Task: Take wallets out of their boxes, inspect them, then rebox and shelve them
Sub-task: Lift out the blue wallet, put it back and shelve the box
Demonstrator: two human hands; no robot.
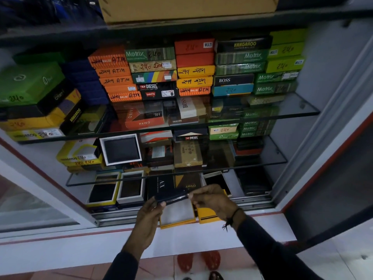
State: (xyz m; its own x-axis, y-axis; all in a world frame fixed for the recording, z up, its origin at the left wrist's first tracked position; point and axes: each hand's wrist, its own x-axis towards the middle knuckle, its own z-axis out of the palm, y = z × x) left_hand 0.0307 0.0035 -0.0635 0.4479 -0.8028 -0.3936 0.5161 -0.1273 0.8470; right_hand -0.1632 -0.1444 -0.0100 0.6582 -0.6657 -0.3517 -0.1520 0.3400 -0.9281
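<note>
**Wallet held in two hands by the shelves**

Wallet (173,197), dark blue with a zip along its edge, sits between both hands, just above an open box. The left hand (148,219) grips its left end, thumb on top and fingers curled under. The right hand (213,199) pinches the right end with the fingertips, near the zip. A black band (234,216) goes around the right wrist, and both arms have dark sleeves.

Right under the wallet lies the open yellow box (177,216), white inside. Its yellow lid (206,216) lies just beside it on the right, partly under the right hand. Both rest at the front edge of the cabinet's bottom level.

Behind the hands, more open boxes with dark wallets stand in a row. Above them are glass shelves (298,110) packed with stacks of boxes, orange, green, yellow and black, many with numbers written on them. A big brown cardboard box (187,9) sits on the top. Down below, red sandals (198,260) show on the tiled floor.
</note>
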